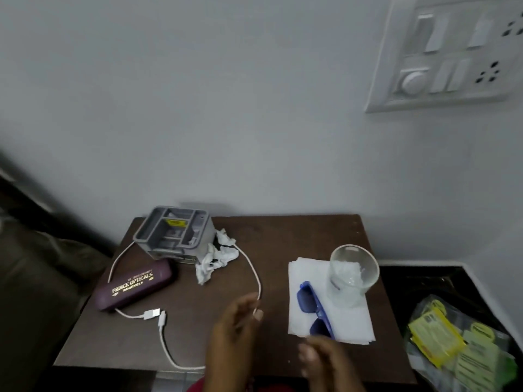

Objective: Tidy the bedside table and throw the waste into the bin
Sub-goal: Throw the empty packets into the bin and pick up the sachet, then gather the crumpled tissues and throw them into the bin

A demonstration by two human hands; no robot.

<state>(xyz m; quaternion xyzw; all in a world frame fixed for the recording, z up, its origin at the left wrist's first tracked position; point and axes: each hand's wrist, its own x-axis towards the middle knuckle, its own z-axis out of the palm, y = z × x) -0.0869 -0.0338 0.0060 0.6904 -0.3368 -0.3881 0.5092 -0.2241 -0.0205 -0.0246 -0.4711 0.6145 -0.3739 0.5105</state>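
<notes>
On the dark brown bedside table (297,239) lies crumpled white tissue (216,257) beside a grey organizer tray (172,232). A purple spectacle case (133,284) lies at the left. A white USB cable (254,275) loops across the top. Blue sunglasses (312,309) and a clear glass (351,271) sit on flat white paper (351,321) at the right. My left hand (235,332) hovers over the table's front near the cable, fingers relaxed, holding nothing. My right hand (322,360) is just below the sunglasses, blurred, fingers loose.
A bin lined with clear plastic (458,343), holding yellow and green wrappers, stands on the floor at the right. A dark sofa or bed edge (34,278) borders the left. A switchboard (452,52) is on the wall above.
</notes>
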